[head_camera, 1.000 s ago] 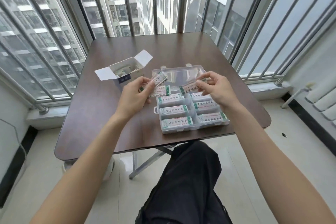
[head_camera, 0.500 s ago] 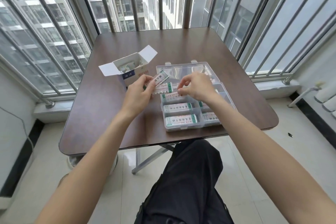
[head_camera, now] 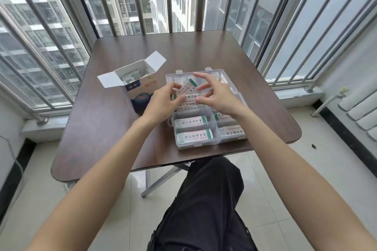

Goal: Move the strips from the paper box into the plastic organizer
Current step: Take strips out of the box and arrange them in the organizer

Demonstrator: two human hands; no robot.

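Note:
The open paper box (head_camera: 140, 85) stands on the brown table (head_camera: 114, 120), flaps up, with a few strips inside. To its right lies the clear plastic organizer (head_camera: 206, 142), lid open, with white green-ended strips (head_camera: 191, 123) stacked in its compartments. My left hand (head_camera: 163, 104) pinches a small bunch of strips (head_camera: 188, 88) above the organizer's far-left compartments. My right hand (head_camera: 218, 96) hovers beside them with fingers spread and holds nothing.
Metal railing bars close off the table's far and side edges. A white radiator (head_camera: 361, 108) stands against the right wall. My dark-trousered leg (head_camera: 204, 210) is below the table's front edge.
My right hand has let go of its strip over the organizer and come left to the bunch, fingers now spread. My left hand has stayed over the organizer's far-left part with its strips.

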